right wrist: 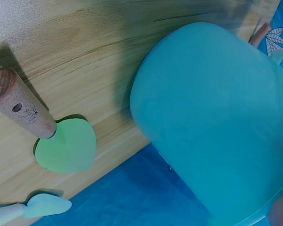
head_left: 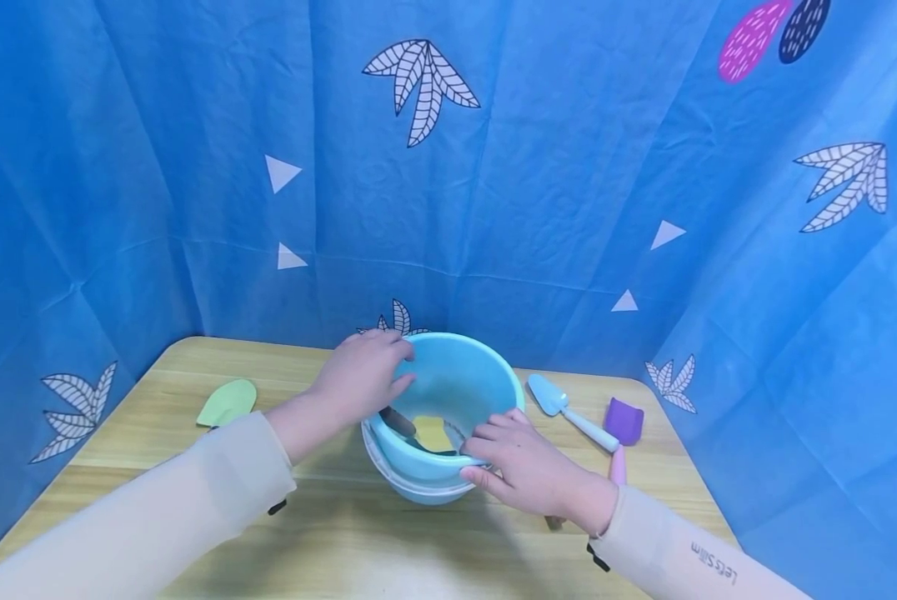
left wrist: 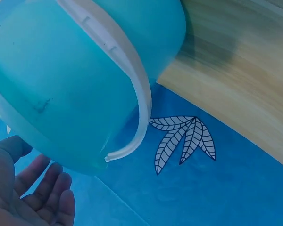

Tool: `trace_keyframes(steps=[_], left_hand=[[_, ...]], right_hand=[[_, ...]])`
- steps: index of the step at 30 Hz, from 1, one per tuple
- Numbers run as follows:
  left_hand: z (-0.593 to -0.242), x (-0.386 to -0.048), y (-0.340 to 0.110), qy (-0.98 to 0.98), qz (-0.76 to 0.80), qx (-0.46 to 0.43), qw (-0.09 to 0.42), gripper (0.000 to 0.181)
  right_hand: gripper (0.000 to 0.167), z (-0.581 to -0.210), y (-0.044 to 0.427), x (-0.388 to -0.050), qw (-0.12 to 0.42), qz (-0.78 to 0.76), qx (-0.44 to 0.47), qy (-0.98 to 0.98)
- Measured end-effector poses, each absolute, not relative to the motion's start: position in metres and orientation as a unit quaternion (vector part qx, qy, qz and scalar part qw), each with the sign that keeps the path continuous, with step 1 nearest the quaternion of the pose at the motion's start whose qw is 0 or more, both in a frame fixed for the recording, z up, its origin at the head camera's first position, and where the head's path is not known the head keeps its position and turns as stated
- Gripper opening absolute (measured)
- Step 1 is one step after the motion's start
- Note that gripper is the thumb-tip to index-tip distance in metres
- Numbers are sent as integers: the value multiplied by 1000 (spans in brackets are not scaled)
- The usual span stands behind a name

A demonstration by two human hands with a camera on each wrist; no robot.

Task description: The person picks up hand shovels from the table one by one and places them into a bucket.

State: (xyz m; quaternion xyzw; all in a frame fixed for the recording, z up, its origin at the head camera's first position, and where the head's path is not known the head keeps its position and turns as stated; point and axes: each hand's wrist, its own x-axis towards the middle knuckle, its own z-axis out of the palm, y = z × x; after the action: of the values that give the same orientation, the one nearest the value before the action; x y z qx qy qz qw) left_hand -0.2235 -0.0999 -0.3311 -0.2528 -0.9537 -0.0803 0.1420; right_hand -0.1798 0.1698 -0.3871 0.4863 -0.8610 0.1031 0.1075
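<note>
On my head cam I've got the light blue bucket (head_left: 459, 375) mid-view, at the middle of the counter (head_left: 381, 567), w/ its wide top facing up at me. Can't tell if its bottom touches the wood.

My left grip (head_left: 366, 375) is by the left side of the rim. Thumb & fingers are apart w/ a gap b/w them; the left wrist cam shows them a bit bent, just beside the rim. My right grip (head_left: 519, 462) is clamped on the near right part of the rim, fingers over the top, thumb outside.

In the bucket: a yellow thing (head_left: 433, 433) & a dark thing (head_left: 398, 421) next to it, too small to say what. A white handle (left wrist: 144, 99) runs along the bucket's outside.

L of the bucket: a green spade (head_left: 231, 398), partly behind my left sleeve (head_left: 208, 492). R of it: a light blue trowel (head_left: 548, 394), & close by a purple scoop (head_left: 624, 421) w/ a pink stick (head_left: 618, 467). Right wrist cam shows a green scoop (right wrist: 68, 146) w/ a brown wood end (right wrist: 26, 106), near the trowel. Blue cloth (head_left: 553, 167) w/ white leaves hangs behind the counter.
</note>
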Motion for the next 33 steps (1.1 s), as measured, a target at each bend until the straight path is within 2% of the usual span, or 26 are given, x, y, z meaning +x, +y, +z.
trace_keyframes(steps=[8,20,33], left_hand=[[-333,-226,-115,-955,-83,-239,155,36],[-339,-229,-141,-960,-101,-214,148,37],[-359,-228,-178,-968,-99,-175,150,36]], right_hand=[[24,-388,170,-181,105,101,486,-862],[23,-388,171,-182,104,101,487,-861],[23,-388,172,-182,102,103,486,-862]])
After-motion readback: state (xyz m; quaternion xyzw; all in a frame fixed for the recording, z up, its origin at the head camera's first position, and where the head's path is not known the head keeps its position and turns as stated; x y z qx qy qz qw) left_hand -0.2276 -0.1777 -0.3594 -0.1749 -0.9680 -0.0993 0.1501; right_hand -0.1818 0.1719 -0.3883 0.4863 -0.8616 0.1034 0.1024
